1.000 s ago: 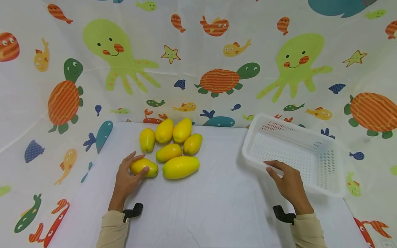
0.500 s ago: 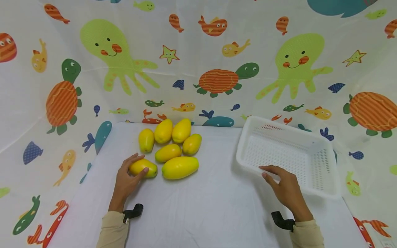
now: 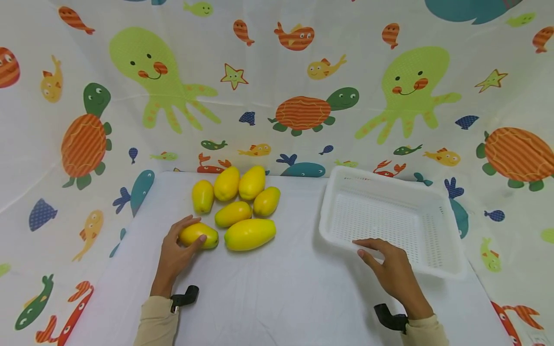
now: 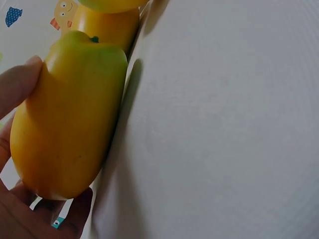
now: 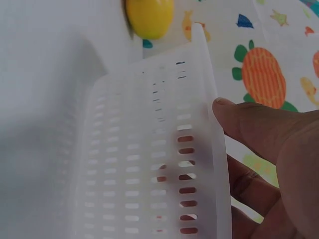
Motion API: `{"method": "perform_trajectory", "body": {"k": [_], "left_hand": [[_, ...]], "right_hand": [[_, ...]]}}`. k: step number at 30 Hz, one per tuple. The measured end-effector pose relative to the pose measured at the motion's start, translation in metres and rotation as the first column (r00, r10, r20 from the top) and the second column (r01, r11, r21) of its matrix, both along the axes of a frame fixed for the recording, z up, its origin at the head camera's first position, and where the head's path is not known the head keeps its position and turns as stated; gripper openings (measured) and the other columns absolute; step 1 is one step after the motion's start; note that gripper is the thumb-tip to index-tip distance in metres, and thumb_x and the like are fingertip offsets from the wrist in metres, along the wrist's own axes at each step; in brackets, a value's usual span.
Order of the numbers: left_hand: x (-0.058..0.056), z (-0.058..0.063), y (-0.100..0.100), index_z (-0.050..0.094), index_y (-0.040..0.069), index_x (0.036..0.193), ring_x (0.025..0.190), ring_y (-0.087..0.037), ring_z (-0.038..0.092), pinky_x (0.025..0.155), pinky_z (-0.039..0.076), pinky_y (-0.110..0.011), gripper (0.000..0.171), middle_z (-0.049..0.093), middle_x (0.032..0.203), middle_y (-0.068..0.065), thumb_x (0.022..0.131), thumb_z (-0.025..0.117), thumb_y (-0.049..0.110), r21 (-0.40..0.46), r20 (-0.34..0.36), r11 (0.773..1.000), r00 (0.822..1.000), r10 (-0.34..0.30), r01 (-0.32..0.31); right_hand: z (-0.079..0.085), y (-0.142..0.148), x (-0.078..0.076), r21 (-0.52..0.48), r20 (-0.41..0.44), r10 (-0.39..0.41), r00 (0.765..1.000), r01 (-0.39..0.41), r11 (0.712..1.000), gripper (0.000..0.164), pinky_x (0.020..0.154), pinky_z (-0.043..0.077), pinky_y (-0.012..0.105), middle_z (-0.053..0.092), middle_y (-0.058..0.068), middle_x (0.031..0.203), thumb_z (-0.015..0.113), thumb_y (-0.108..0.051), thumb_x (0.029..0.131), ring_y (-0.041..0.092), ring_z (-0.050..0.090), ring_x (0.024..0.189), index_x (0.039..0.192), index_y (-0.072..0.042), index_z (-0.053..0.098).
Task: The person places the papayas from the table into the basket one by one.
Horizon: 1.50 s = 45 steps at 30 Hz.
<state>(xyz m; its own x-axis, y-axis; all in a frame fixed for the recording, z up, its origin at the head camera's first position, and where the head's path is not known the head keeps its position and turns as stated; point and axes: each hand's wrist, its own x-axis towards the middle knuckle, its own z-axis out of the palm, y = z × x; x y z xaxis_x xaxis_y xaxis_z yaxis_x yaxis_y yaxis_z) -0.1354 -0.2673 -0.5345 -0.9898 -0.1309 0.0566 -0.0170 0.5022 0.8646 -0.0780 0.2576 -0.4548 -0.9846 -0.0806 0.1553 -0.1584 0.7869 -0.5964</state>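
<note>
In the head view my left hand point(image 3: 175, 252) holds a yellow papaya point(image 3: 196, 236) at the front left of a group of similar ones. The left wrist view shows its thumb on one side of this papaya point(image 4: 75, 124) and fingers curled at its lower end; a green tint marks the stem end. My right hand point(image 3: 397, 276) grips the near rim of a white perforated plastic basket point(image 3: 373, 218). From the right wrist, the thumb point(image 5: 244, 119) lies against the rim, and the other fingers show through slots in the basket's wall point(image 5: 119, 154).
A larger papaya point(image 3: 250, 234) lies right of the held one, with several others grouped behind on the white-covered table point(image 3: 277, 298). A white curtain point(image 3: 259, 62) printed with sea animals hangs behind the table. The basket stands at the table's right side.
The basket has shifted left and slightly toward me, with my right hand moving along on its rim. My left hand stays at the same papaya.
</note>
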Motion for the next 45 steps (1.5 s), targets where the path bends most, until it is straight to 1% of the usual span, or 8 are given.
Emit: {"method": "perform_trajectory", "body": {"k": [4, 15, 25, 32, 40, 45], "left_hand": [[0.001, 0.000, 0.000, 0.061, 0.016, 0.149, 0.159, -0.043, 0.030, 0.127, 0.025, -0.070, 0.057, 0.040, 0.169, -0.016, 0.098, 0.078, 0.037, -0.003, 0.008, 1.000, 1.000, 0.005, -0.005], [0.001, 0.001, 0.001, 0.060, 0.017, 0.149, 0.158, -0.043, 0.031, 0.126, 0.026, -0.070, 0.058, 0.040, 0.169, -0.016, 0.098, 0.077, 0.039, -0.011, 0.020, 1.000, 1.000, 0.012, -0.012], [0.000, -0.001, 0.000, 0.060, 0.018, 0.149, 0.158, -0.043, 0.031, 0.126, 0.026, -0.070, 0.058, 0.040, 0.168, -0.016, 0.098, 0.077, 0.040, -0.029, 0.019, 1.000, 1.000, 0.009, -0.009], [0.000, -0.001, 0.000, 0.061, 0.019, 0.149, 0.158, -0.043, 0.031, 0.127, 0.025, -0.070, 0.058, 0.040, 0.168, -0.016, 0.098, 0.078, 0.040, -0.031, 0.022, 1.000, 1.000, 0.007, -0.006], [0.000, -0.001, 0.000, 0.060, 0.018, 0.149, 0.158, -0.043, 0.031, 0.126, 0.026, -0.071, 0.059, 0.040, 0.169, -0.016, 0.098, 0.077, 0.041, -0.042, 0.028, 0.999, 1.000, 0.008, -0.006], [0.001, 0.000, 0.000, 0.061, 0.018, 0.149, 0.158, -0.043, 0.032, 0.125, 0.028, -0.070, 0.058, 0.041, 0.168, -0.016, 0.098, 0.077, 0.040, -0.042, 0.021, 0.999, 1.000, 0.005, -0.004]], "right_hand": [[0.000, -0.004, 0.003, -0.011, 0.004, 0.003, 1.000, -0.003, 1.000, 0.030, 0.100, 0.056, 0.063, 0.079, 0.006, 0.125, 0.078, -0.016, 0.097, 0.036, 0.071, 0.123, 0.126, -0.024, 0.078], [0.000, -0.017, 0.011, -0.019, 0.026, 0.007, 1.000, -0.007, 1.000, 0.031, 0.100, 0.058, 0.062, 0.081, 0.000, 0.119, 0.081, -0.013, 0.093, 0.031, 0.073, 0.119, 0.122, -0.024, 0.080], [-0.001, -0.025, 0.021, -0.003, -0.001, 0.031, 1.000, -0.031, 1.000, 0.029, 0.096, 0.061, 0.051, 0.080, -0.013, 0.114, 0.082, -0.016, 0.093, 0.019, 0.075, 0.114, 0.117, -0.031, 0.081], [0.000, -0.032, 0.029, -0.016, 0.019, 0.036, 0.999, -0.035, 0.999, 0.030, 0.096, 0.061, 0.048, 0.079, -0.018, 0.113, 0.083, -0.017, 0.091, 0.016, 0.075, 0.113, 0.115, -0.036, 0.080], [-0.002, -0.038, 0.038, -0.005, -0.017, 0.063, 0.998, -0.064, 0.998, 0.032, 0.093, 0.062, 0.042, 0.077, -0.025, 0.110, 0.085, -0.017, 0.089, 0.013, 0.075, 0.108, 0.112, -0.039, 0.080], [-0.001, -0.043, 0.044, -0.015, -0.010, 0.069, 0.998, -0.069, 0.998, 0.031, 0.093, 0.062, 0.040, 0.076, -0.028, 0.109, 0.085, -0.019, 0.089, 0.010, 0.075, 0.108, 0.111, -0.041, 0.080]]}}
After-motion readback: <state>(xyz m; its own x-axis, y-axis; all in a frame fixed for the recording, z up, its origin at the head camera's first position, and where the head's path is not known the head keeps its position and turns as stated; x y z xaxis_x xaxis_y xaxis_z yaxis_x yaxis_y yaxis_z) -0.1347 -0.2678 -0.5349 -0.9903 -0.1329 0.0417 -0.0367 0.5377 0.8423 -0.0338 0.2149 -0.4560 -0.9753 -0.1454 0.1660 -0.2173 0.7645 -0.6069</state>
